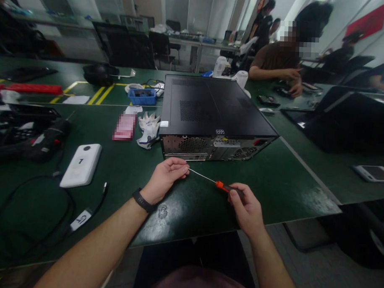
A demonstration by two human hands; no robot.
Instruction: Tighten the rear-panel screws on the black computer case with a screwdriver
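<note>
A screwdriver with an orange and dark handle spans the gap between my hands, just in front of the computer case. My right hand is closed around its handle. The fingers of my left hand pinch together at the tip of its thin shaft; whether a small part is also between them I cannot make out. Lying flat on the green table, the black computer case turns its rear panel, with vents and a fan grille, towards me.
Left of the case lie white gloves, a pink item and a blue bin. A white power bank, black cable and power drill are farther left. At right are a phone and a co-worker.
</note>
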